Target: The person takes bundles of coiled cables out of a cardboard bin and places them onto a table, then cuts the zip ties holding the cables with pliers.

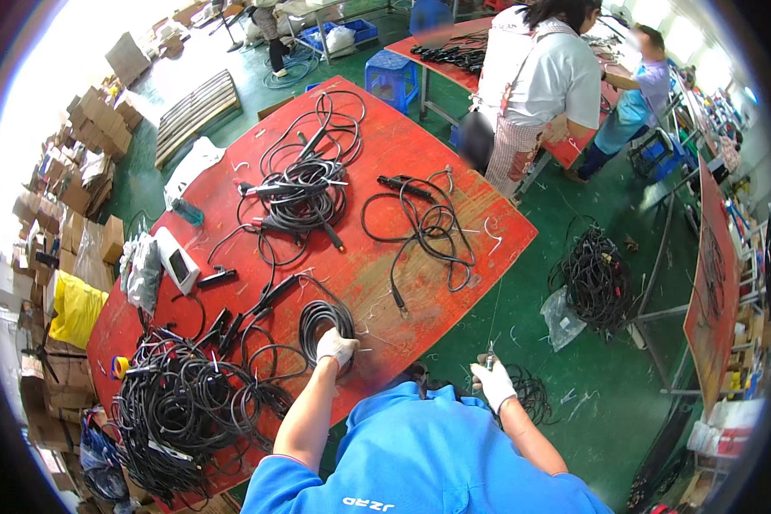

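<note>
My left hand (337,348), in a white glove, is closed on a coiled black cable (315,320) at the near edge of the red table (377,321). A short white tie end sticks out beside that hand. Off the table to the right, my gloved right hand (494,383) is closed on a small metal-tipped thing (489,358), too small to name surely. To the left lies a large tangled heap of black cables (176,403). Farther back are a bundled pile of cables (304,195) and a loose black cable (428,224) with plugs.
A white tilted device (176,261), a bottle (187,211) and a yellow tape roll (120,367) line the table's left side. Cables (595,278) and a clear bag (561,319) lie on the green floor. A blue stool (391,79) and a person (535,73) are beyond the table.
</note>
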A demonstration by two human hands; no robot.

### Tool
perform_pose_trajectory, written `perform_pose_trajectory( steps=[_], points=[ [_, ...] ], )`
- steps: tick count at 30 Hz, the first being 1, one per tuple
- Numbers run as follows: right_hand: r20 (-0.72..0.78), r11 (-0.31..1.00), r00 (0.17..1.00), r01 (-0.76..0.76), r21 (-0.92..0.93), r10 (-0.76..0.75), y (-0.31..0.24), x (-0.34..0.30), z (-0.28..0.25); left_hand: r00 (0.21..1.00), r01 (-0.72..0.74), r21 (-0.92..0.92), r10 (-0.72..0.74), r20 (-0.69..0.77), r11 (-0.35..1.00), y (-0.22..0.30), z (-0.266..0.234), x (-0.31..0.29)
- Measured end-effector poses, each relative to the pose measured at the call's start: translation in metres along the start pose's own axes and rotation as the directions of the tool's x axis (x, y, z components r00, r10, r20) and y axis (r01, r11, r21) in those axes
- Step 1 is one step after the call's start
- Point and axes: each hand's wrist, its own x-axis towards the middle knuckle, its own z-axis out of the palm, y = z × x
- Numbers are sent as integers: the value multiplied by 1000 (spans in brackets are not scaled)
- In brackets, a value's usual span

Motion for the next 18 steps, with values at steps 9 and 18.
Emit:
perform_pose_trajectory(
  steps=[9,18],
  points=[
    [-147,997,987,-52,64,61,30,2,-18,987,105,-861,54,152,498,77,-87,-46],
    [-215,986,975,-24,164,60,26,-12,-16,959,103,-949,225,175,299,208,-80,-25]
  ],
)
